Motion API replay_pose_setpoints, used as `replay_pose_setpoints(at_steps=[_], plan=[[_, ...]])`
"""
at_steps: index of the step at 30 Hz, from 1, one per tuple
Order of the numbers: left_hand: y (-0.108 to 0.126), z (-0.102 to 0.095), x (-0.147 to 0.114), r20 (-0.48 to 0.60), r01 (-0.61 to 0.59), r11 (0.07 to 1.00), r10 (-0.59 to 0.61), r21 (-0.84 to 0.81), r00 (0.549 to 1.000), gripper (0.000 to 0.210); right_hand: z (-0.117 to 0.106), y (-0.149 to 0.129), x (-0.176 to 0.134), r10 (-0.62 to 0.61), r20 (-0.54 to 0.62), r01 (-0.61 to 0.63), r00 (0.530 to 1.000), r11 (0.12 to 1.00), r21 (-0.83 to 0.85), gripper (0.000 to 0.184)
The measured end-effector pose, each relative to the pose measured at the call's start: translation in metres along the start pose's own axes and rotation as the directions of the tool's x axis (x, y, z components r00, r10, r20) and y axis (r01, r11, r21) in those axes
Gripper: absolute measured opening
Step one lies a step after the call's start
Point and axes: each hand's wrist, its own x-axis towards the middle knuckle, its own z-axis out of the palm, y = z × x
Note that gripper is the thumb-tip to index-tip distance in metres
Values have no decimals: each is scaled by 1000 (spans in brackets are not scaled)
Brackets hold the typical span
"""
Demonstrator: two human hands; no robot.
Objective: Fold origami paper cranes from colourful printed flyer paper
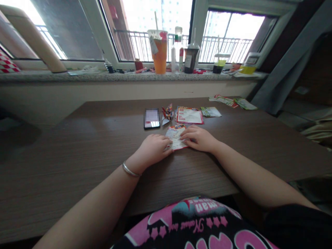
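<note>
A small printed paper sheet [176, 139], pale with red and colourful edges, lies on the table between my hands. My left hand [155, 148] rests on its left edge, thumb and fingers apart. On its right side lies my right hand [198, 139], fingers spread and fingertips touching the paper. Neither hand is closed round it. Just beyond the sheet are a folded colourful paper piece [167, 114] and a stack of red-bordered printed sheets [190, 115]. A phone [151, 118] with a lit screen lies left of the folded piece.
Green-edged papers [211, 111] lie to the right, with more printed papers [225, 100] near the table's far right edge. Along the window sill [124, 76] stand an orange drink cup [160, 55], a dark drink cup [191, 58], bottles and small items. The brown table [103, 138] extends both ways.
</note>
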Motion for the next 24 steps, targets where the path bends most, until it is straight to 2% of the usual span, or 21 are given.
replay_pose_setpoints(at_steps=[4, 8, 13, 20, 24], plan=[[0, -1, 0, -18, 1, 1000, -1, 2, 1000, 36, -1, 1, -1, 1, 26, -1, 1000, 1000, 3, 22], [-1, 0, 1, -18, -47, 999, 46, -19, 999, 32, -2, 0, 0, -11, 44, 10, 999, 1000, 12, 24], [-4, 1, 2, -12, -68, 997, 67, -46, 998, 33, -2, 1, -1, -18, 28, 18, 999, 1000, -17, 24], [-10, 6, 2, -34, -108, 988, 105, -113, 994, 34, 1, 1, 0, -116, 10, 116, 993, 993, -7, 20], [-10, 8, 2, -18, -85, 987, 84, -138, 996, 33, 3, -1, -1, -56, 81, 58, 995, 998, -25, 22]])
